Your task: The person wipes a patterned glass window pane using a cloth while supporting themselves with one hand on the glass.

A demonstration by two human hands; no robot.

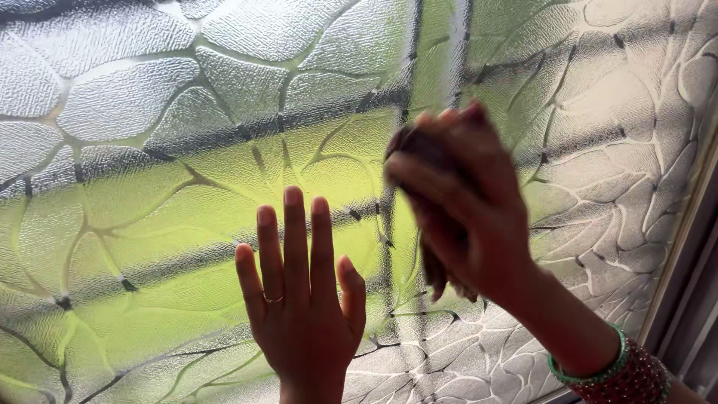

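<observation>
The person's right hand (467,217) is pressing a dark, bunched cloth (428,161) against the textured glass pane (149,112), its fingers curling tight around the wad; the hand is blurring, so it seems to be sweeping across the surface. The cloth is sitting near the middle of the pane, just right of the dark vertical bar showing through the glass. The left hand (299,299) is lying flat on the glass below and to the left, holding nothing, its fingers straight and close together with a thin ring (273,298) on one of them. Green and red bangles (621,370) are circling the right wrist, and the window frame (684,254) is running along the right edge.

Judging from the raised, vein-like ridges, wiping well here is calling for firm, even pressure and overlapping strokes that follow the grooves, where dirt would likely be lodging. The flat left palm is steadying the body, though it is likely leaving prints on the glass it is resting on
</observation>
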